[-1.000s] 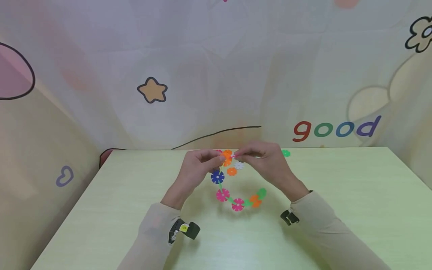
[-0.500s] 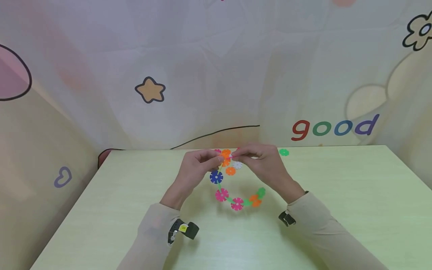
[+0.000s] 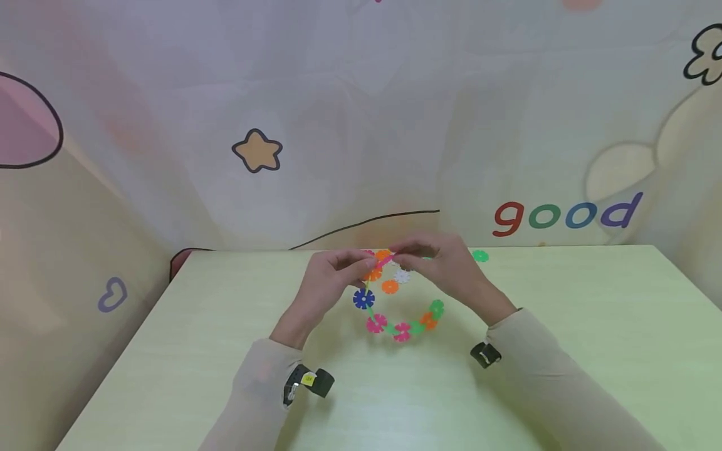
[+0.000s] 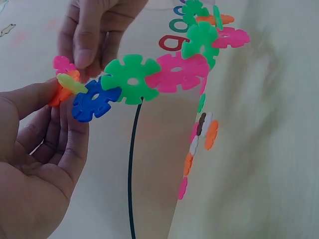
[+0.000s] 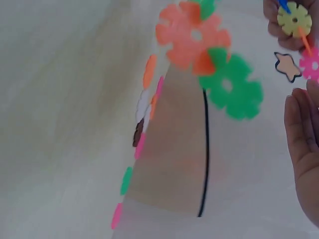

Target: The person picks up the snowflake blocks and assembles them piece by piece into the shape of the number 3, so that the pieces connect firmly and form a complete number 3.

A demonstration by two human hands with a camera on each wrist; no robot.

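Observation:
A curved chain of slotted plastic snowflake discs hangs from my fingers above the table. My left hand [image 3: 333, 285] pinches it near one end, at the orange disc [image 4: 64, 92] beside a yellow disc [image 4: 71, 83]. Below come a blue disc [image 3: 363, 299], then pink, green and orange discs, ending in a green disc [image 3: 437, 309] that hangs free. My right hand [image 3: 448, 269] pinches a pink disc [image 3: 385, 260] that meets the orange one. In the right wrist view the pink disc [image 5: 310, 63] stands near the right fingers [image 5: 299, 124]; the loose end looks blurred.
Loose discs lie near the table's back edge, among them an orange disc [image 3: 390, 287], a white disc [image 3: 402, 276] and a green disc [image 3: 481, 256]. Behind the table [image 3: 169, 351] hangs a printed cloth [image 3: 350, 144].
The pink disc at the right fingertips has turned from nearly edge-on to show more of its face. The chain's hanging lower part has swung up slightly. Both hands keep their pinch.

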